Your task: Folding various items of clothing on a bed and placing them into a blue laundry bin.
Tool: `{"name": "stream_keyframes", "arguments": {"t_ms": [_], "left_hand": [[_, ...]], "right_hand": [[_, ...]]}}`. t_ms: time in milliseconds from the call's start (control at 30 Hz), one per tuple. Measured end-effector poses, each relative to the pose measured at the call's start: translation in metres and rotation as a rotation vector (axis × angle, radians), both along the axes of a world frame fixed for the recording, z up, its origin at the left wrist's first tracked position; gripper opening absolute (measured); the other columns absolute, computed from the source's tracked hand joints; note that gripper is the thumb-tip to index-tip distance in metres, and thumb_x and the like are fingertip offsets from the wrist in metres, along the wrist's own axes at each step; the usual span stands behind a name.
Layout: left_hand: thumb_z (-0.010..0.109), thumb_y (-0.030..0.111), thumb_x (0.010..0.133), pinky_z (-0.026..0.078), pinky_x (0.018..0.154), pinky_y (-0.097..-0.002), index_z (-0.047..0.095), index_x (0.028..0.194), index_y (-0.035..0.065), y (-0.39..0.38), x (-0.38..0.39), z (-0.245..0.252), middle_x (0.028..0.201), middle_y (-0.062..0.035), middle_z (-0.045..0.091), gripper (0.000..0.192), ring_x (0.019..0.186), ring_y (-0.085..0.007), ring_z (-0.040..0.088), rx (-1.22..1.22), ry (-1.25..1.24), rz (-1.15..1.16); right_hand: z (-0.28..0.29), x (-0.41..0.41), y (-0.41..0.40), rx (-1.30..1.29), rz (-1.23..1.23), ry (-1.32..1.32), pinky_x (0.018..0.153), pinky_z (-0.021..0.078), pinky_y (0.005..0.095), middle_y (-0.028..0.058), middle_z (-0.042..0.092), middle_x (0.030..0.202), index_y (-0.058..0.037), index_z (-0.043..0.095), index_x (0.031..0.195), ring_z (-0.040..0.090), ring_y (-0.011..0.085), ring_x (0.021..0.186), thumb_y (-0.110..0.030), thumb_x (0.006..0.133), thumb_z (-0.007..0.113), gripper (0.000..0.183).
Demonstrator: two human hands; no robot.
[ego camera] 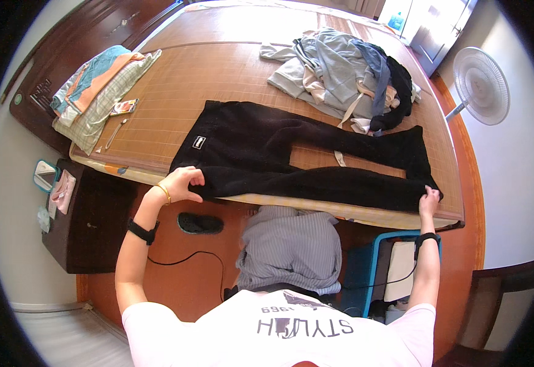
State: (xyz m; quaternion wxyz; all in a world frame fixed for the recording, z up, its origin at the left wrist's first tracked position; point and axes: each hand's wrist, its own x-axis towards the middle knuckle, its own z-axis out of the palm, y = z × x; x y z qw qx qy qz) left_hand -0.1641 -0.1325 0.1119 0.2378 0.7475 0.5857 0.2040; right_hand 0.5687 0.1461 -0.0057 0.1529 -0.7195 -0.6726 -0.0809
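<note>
Black trousers [244, 137] lie spread sideways near the front edge of a bed, waistband to the left and both legs pointing right. A small light-framed patch [199, 142] shows near the waist. My left hand [182, 184] is at the near corner of the waistband, fingers curled and thumb held apart from them, at the fabric's edge. At the other end, my right hand [429, 201] pinches the hem of the nearer leg. Between the two legs, a strip of the woven bed mat and a pale strap end [340, 158] can be seen.
Heaped clothes [335, 69] lie behind the trousers. Folded bedding [106, 87], a phone [124, 107] and a white cable [114, 134] are at left. A fan [481, 86] stands right. Below are a blue bin [371, 270], a slipper [200, 223] and a dark cabinet [92, 220].
</note>
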Motion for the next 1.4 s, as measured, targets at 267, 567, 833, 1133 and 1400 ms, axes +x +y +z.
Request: {"name": "stream_keyframes", "arguments": {"t_ms": [267,567,833,1133,1400], "left_hand": [[0.072,0.022,0.076,0.048,0.084,-0.038,0.059,0.095,0.0031,0.1,0.012,-0.016,0.101,-0.0156,0.06,0.03,0.095,-0.0318,0.058,0.205,0.137,0.228],[0.09,0.034,0.049,0.033,0.108,-0.043,0.017,0.147,0.0214,0.197,0.032,-0.06,0.149,-0.0215,0.019,0.123,0.134,-0.0393,0.029,-0.388,0.36,0.373],[0.089,0.058,0.032,0.027,0.111,-0.0376,-0.001,0.147,0.0051,0.194,-0.001,-0.039,0.15,-0.0275,0.006,0.155,0.138,-0.0347,0.02,-0.724,0.504,0.555],[0.081,0.063,0.05,0.05,0.087,-0.0349,0.045,0.128,-0.0073,0.213,0.001,-0.002,0.12,-0.0208,0.058,0.111,0.107,-0.0284,0.06,-0.888,0.741,0.386],[0.065,0.007,0.078,0.049,0.085,-0.0378,0.067,0.095,0.0041,0.245,-0.019,-0.059,0.097,-0.0158,0.066,0.018,0.095,-0.0317,0.062,0.188,0.33,0.34]], "right_hand": [[0.045,-0.081,-0.003,0.345,0.243,0.018,0.098,0.0364,0.0433,0.0111,0.055,0.119,-0.0153,0.058,0.116,0.047,0.031,0.115,-0.002,0.071,0.053,0.047],[0.064,-0.138,0.05,-0.122,0.474,0.112,0.09,0.0472,0.0401,0.0141,0.059,0.115,-0.0092,0.063,0.11,0.057,0.0328,0.105,0.001,0.078,0.048,0.037],[0.031,-0.132,0.075,-0.272,0.207,-0.219,0.087,0.0479,0.0426,0.0179,0.049,0.129,-0.027,0.034,0.14,0.055,0.0324,0.112,-0.006,0.089,0.04,0.056],[0.055,-0.072,0.093,-0.165,0.237,-0.128,0.084,0.0495,0.0412,0.0166,0.065,0.099,-0.0114,0.068,0.104,0.061,0.0332,0.095,0.0,0.08,0.048,0.034],[0.021,0.006,0.142,0.07,0.07,0.322,0.099,0.0394,0.042,0.0233,0.052,0.122,-0.0058,0.039,0.136,0.049,0.0362,0.116,-0.02,0.081,0.065,0.063]]}}
